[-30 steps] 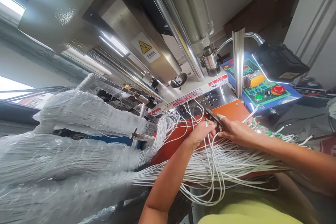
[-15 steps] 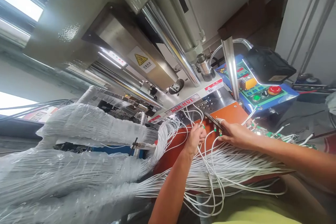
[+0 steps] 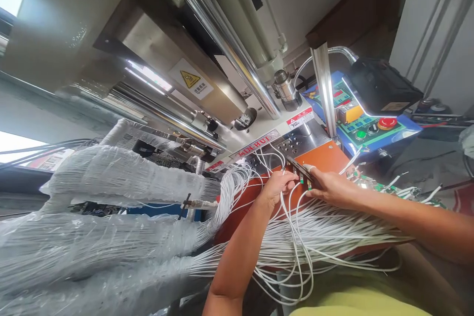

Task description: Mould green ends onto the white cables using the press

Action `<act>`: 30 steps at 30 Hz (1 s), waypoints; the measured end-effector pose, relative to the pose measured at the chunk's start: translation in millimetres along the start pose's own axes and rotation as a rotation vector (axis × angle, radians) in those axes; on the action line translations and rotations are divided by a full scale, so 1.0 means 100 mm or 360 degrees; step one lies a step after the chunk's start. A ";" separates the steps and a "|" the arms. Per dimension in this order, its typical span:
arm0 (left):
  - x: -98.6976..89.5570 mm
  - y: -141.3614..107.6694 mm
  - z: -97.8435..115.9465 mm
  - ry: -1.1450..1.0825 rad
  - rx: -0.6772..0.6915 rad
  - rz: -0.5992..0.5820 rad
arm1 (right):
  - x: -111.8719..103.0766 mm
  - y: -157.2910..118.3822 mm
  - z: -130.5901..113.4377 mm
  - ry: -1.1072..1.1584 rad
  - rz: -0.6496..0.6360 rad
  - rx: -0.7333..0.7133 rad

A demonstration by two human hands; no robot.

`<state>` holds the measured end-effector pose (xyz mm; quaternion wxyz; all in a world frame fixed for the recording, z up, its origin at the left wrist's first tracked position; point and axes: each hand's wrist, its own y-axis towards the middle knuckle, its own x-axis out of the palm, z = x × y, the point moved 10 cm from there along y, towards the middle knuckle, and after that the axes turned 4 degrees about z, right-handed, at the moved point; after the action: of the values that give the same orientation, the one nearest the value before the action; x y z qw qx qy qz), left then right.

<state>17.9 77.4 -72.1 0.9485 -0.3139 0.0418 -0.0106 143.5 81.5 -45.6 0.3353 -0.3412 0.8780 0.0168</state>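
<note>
Clock positions are being read from the metal strip, with 12 at the top of the view.

- Left hand (image 3: 277, 187): lying at 8 o'clock; its fingers are curling closed beside the strip, with white cables (image 3: 292, 222) hanging beneath. The exact pinch is being hidden by the fingers.
- Right hand (image 3: 326, 185): lying at 4 o'clock, gripping the lower end of the slotted metal strip (image 3: 299, 168).
- Small green circuit boards (image 3: 301, 178): sitting along the strip's lower edge, between the hands.
- Orange surface (image 3: 320, 156): lying under the strip and carrying a spread of white cables towards 6 o'clock.
- MIN-HUI nameplate (image 3: 258, 145): showing at 10 o'clock on the moulding machine (image 3: 240, 140).
- Hot-surface warning label (image 3: 191, 80): also showing at 10 o'clock, farther off.
- Control panel (image 3: 365, 144): standing at 2 o'clock, bearing a red emergency-stop button (image 3: 387, 123) and a green button (image 3: 360, 135).
- Plastic-wrapped cable bundles (image 3: 126, 173): stretching out towards 9 o'clock.
- Board-tipped cable ends (image 3: 394, 189): lying at 3 o'clock.
</note>
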 end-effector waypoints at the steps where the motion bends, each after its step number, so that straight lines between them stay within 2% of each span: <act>1: 0.01 0.00 0.01 -0.0004 -0.0005 0.0004 | 0.00 0.00 0.00 0.0000 0.0001 -0.0002; 6: 0.01 0.01 -0.02 -0.0038 -0.0047 -0.0012 | -0.02 -0.02 -0.02 -0.0025 -0.0008 -0.0009; 12: -0.03 0.02 0.01 -0.0150 0.0085 0.0047 | -0.03 -0.03 -0.04 0.0009 0.0007 -0.0049; 19: -0.02 0.11 -0.11 -0.0278 -0.0021 0.0091 | -0.02 -0.03 -0.07 -0.0051 0.0039 -0.0078; 30: 0.01 0.18 0.01 -0.0264 0.0003 0.0019 | 0.01 -0.02 -0.05 -0.0216 0.0081 -0.0004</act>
<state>19.3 92.1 -82.2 0.9490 -0.3127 -0.0351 0.0210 141.3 77.8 -42.1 0.3931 -0.3172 0.8616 0.0495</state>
